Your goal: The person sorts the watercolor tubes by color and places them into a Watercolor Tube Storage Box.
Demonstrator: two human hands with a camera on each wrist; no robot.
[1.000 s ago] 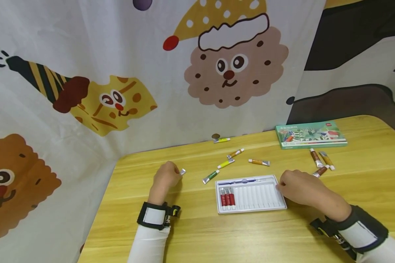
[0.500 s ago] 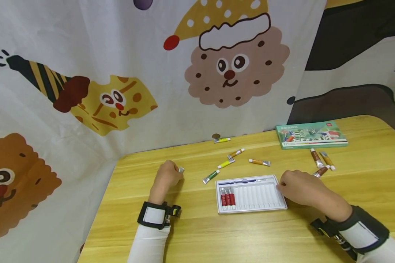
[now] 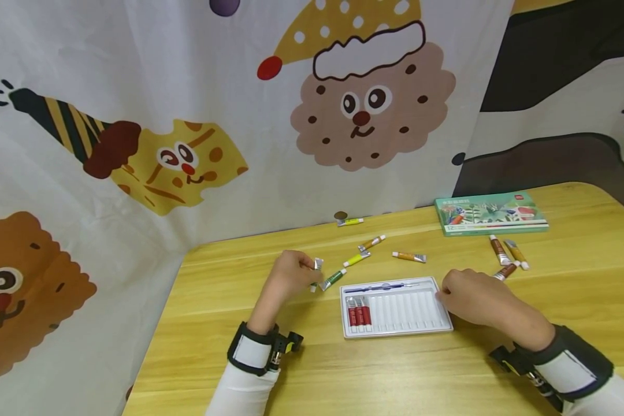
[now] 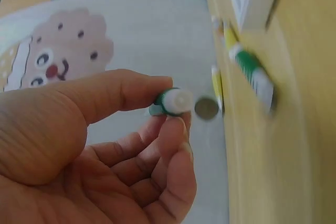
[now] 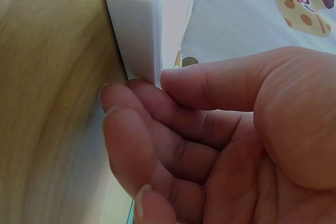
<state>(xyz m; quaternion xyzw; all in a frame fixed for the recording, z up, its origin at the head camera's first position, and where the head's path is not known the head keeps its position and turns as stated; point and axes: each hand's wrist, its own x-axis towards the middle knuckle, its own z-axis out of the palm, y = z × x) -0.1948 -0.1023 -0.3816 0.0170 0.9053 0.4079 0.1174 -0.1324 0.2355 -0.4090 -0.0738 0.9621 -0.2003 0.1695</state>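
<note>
Between thumb and fingertips my left hand (image 3: 289,276) pinches a green paint tube (image 4: 161,100), its white cap facing the left wrist camera. Just to the right of that hand, another green paint tube (image 3: 335,279) lies on the table. My right hand (image 3: 473,296) grips the right edge of the white plastic tray (image 3: 395,334), thumb on top and fingers curled beneath the rim, as the right wrist view shows. Inside the tray, several red paint tubes (image 3: 359,315) fill the leftmost slots, and a blue paintbrush (image 3: 382,287) lies along the back groove.
Behind the tray lie yellow (image 3: 357,259) and ochre paint tubes (image 3: 409,256). Brown paint tubes (image 3: 498,251) and another ochre one sit beyond my right hand. A green paint box (image 3: 491,214) rests at the back right, near the printed curtain (image 3: 270,190).
My left hand has lifted the paint tube and moved right with it, close to the green tube on the table. The right hand and tray stay where they were.
</note>
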